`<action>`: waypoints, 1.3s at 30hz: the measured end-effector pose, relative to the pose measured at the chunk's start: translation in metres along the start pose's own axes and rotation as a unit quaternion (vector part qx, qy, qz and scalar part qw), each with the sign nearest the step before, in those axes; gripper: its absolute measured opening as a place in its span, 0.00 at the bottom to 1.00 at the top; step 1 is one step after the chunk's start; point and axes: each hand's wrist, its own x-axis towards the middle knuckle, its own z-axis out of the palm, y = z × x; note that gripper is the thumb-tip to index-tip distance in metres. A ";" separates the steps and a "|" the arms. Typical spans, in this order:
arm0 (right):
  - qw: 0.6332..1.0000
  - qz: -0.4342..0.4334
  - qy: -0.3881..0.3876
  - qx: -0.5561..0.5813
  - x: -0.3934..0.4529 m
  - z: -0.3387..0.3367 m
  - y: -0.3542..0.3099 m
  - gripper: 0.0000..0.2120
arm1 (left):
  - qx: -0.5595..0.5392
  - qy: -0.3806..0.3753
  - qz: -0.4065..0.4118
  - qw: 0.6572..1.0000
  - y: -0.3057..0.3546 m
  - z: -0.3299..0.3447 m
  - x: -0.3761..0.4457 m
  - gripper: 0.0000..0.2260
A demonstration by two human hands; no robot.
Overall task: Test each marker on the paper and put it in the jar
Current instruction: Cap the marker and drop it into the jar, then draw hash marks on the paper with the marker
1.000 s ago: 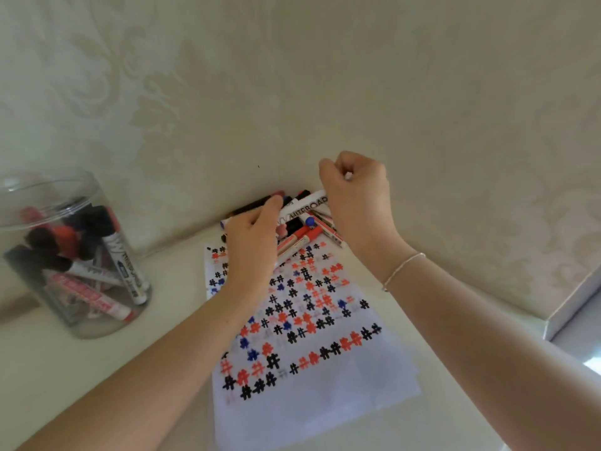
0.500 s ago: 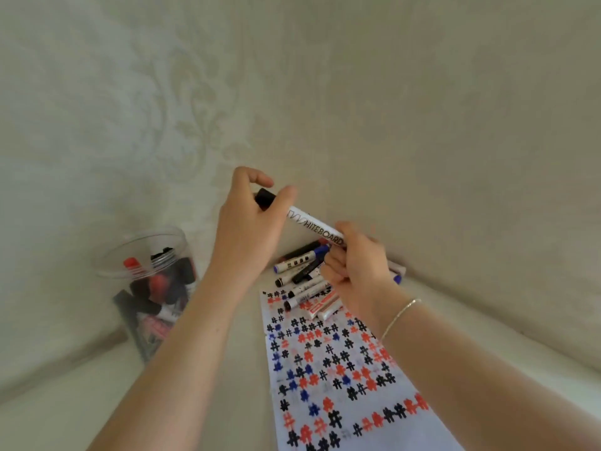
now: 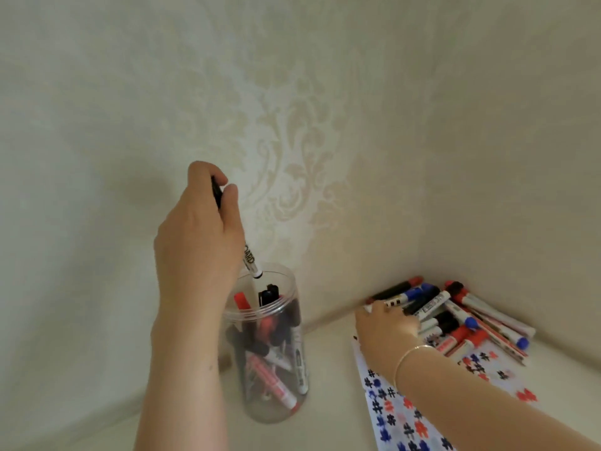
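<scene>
While left hand (image 3: 198, 236) grips marker (image 3: 250, 260) over jar (image 3: 286, 320), right hand (image 3: 387, 330) touches marker pile (image 3: 455, 314) on paper (image 3: 400, 421)

One jar, one sheet, one marker in my hand, and two crowds of markers.

I count one clear round plastic jar (image 3: 270, 405), one white paper sheet covered in black, red and blue hash marks (image 3: 395, 428), and one white whiteboard marker with a black cap (image 3: 249, 259) gripped in my left hand (image 3: 196, 242). The loose pile of red, blue and black capped markers (image 3: 455, 317) under my right hand (image 3: 385, 333) holds at least a dozen; overlap defeats an exact count. The jar holds several more, too tangled to number.
</scene>
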 end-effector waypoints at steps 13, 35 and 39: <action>0.997 -0.049 -0.014 -0.066 0.019 0.015 -0.007 0.22 | 0.043 -0.277 -0.042 0.959 -0.004 0.012 -0.005 0.08; 0.755 -0.122 0.406 0.500 -0.009 -0.070 0.017 0.06 | -0.053 -0.197 -0.009 0.979 0.016 0.017 -0.007 0.11; 0.585 -0.069 0.365 0.721 -0.019 -0.095 0.021 0.06 | -0.190 -0.405 0.001 0.895 0.041 0.038 -0.022 0.16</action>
